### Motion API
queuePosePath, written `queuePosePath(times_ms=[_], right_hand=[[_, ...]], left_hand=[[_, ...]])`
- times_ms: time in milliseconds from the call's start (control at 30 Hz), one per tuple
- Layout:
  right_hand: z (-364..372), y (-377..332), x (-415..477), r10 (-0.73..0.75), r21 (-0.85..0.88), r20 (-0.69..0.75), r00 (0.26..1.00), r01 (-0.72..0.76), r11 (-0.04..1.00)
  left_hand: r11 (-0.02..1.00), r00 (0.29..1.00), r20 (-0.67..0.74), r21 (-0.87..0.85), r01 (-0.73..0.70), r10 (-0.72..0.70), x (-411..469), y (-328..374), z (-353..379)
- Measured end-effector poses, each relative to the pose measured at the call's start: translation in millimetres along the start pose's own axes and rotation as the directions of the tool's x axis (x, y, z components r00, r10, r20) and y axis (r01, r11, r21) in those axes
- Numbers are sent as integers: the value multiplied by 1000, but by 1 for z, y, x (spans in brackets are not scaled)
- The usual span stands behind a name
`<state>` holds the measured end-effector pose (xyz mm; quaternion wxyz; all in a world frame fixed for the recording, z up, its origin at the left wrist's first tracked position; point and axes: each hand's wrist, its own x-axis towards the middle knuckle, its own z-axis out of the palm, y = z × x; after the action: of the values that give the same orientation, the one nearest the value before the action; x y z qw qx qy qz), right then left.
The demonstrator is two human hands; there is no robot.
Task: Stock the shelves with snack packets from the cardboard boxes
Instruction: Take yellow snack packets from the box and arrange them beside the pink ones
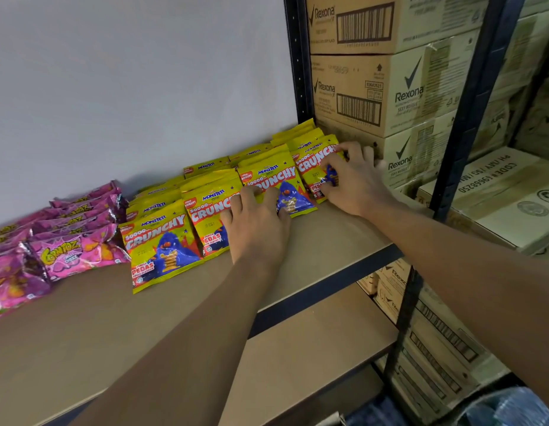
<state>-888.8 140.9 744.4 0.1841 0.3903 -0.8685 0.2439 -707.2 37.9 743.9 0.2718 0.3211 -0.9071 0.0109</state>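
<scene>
The right hand [353, 179] pinches the end packet [311, 167] at centre right while the left hand [257, 224] presses flat on the yellow packets [159, 241] lining the shelf [313, 250], seemingly straightening the row before fetching more.

Head view, downward, near shelf [313, 250]

Snack packets [158, 241] on shelf [328, 238], boxes [346, 96] right

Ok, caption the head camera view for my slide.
Left hand rests on yellow snack packets; right hand grips the rightmost packet on the shelf.
</scene>
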Motion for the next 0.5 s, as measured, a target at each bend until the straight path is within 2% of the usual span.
queuePosePath(times_ms=[200,367,500], right_hand=[[-6,-2,-4,-24,58,-72,997,28,998],[-21,-5,-18,-25,129,-126,992,42,991],[-43,-32,-54,-20,251,-112,993,48,967]], left_hand=[[1000,999,-51,-20,8,-9,-4,0,-2],[989,988,-152,-149,-8,-15,-20,-6,-13],[945,991,-123,-327,15,-58,-43,-25,-34]])
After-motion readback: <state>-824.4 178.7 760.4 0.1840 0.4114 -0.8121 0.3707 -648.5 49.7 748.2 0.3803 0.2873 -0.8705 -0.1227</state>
